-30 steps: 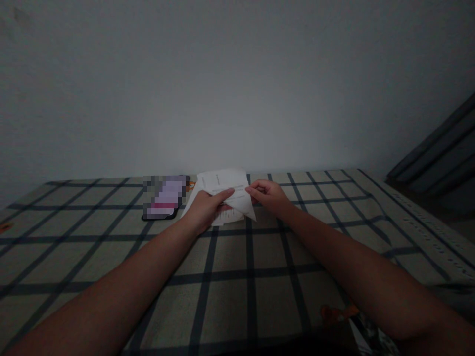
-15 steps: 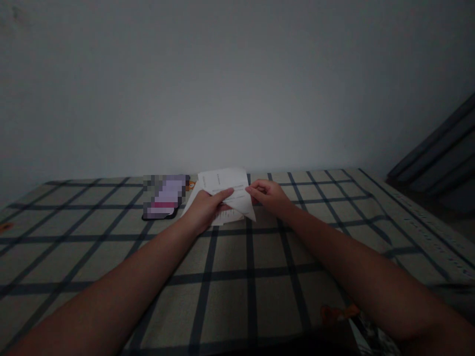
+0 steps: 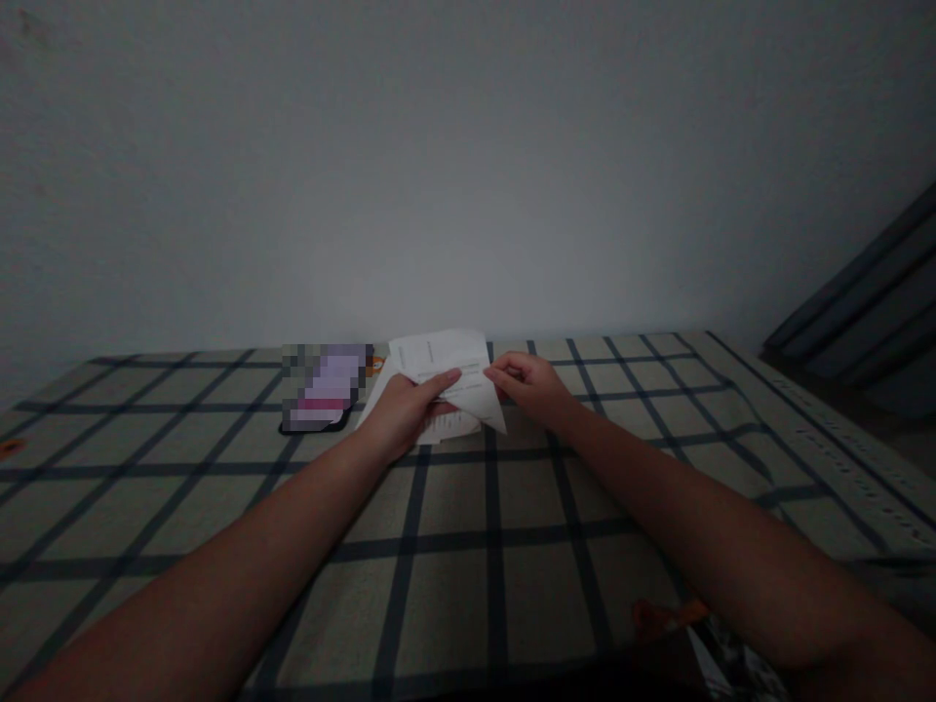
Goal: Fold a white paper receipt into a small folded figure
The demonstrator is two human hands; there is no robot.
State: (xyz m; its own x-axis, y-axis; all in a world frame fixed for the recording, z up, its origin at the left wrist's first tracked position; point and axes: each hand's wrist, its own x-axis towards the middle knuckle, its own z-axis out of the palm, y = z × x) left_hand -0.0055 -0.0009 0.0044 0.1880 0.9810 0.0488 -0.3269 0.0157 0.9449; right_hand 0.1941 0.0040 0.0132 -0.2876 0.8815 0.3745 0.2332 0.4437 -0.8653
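My left hand [image 3: 401,409] is closed on a white printed sheet of paper [image 3: 457,353], thumb on top and fingers underneath. The sheet is folded or bent, and one pointed corner hangs down at the right. Below and to the left, more printed papers [image 3: 451,426] show from under it. With thumb and forefinger pressed together, my right hand [image 3: 527,378] pinches the sheet's right edge. Its other fingers are curled in.
A phone [image 3: 328,390] with a lit, partly pixelated screen lies left of the papers on a checked cloth [image 3: 453,565]. A small orange item [image 3: 375,366] is beside it. The wall [image 3: 468,175] rises behind; a dark ridged surface [image 3: 870,302] stands at right.
The sheet's hanging corner has shifted very slightly to the right and up. Both hands keep their grip in almost the same place.
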